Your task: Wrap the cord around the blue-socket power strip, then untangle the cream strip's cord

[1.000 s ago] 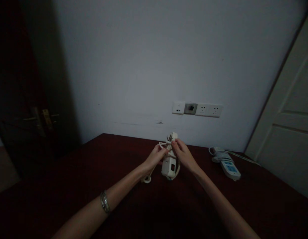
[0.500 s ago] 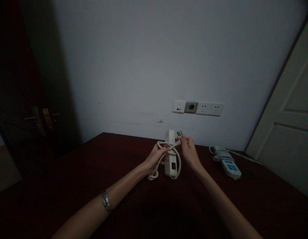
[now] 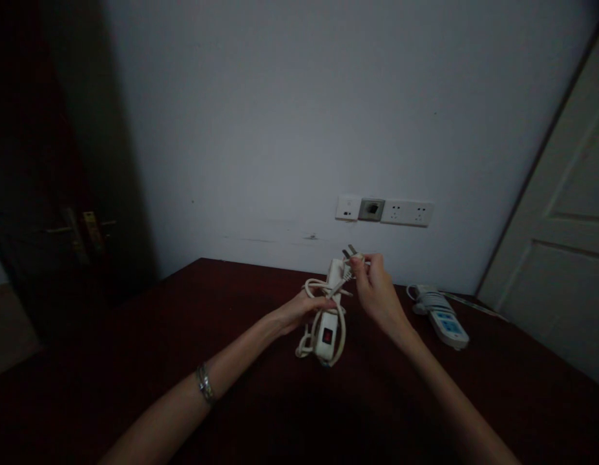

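Note:
A white power strip [image 3: 326, 345] with a red switch is tilted above the dark red table, its own cord [image 3: 342, 332] looped loosely around it. My left hand [image 3: 306, 309] is closed around the strip's middle, with the thumb pressing on the cord. Between the thumb and fingers of my right hand [image 3: 375, 287] is the cord's plug [image 3: 358, 256], its metal prongs pointing up and to the left. The fingers of my left hand behind the strip are mostly hidden.
On the dark red table [image 3: 221, 284], to the right, lies a second power strip [image 3: 447, 326] with blue socket areas, its cord wound around it. Wall sockets [image 3: 408, 213] sit above the table's back edge. A pale door [image 3: 565, 258] stands at the right, a dark door [image 3: 81, 161] at the left.
The power strip has tilted, its switch end coming nearer to me and slightly left. My right hand has turned the plug, so the prongs now show more clearly.

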The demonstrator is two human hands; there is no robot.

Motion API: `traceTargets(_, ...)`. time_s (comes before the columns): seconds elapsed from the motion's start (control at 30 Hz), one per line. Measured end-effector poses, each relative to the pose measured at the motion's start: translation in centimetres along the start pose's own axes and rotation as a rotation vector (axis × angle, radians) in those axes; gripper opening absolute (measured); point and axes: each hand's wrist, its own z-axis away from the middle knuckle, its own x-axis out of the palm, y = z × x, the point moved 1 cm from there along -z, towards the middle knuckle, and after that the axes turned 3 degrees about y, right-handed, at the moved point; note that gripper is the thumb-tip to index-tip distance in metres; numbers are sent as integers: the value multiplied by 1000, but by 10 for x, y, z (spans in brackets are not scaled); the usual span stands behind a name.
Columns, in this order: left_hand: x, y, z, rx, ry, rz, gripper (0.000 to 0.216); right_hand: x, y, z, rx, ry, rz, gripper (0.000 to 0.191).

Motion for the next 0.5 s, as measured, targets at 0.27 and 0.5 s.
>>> traceTargets(0.27,13,1,4,-6,-48,-12,31,-10,-10,-6,67,3,-468,36)
traceTargets(0.5,19,9,10,178,-226,-414,62,-14,-23,-4,205,13,-675,43)
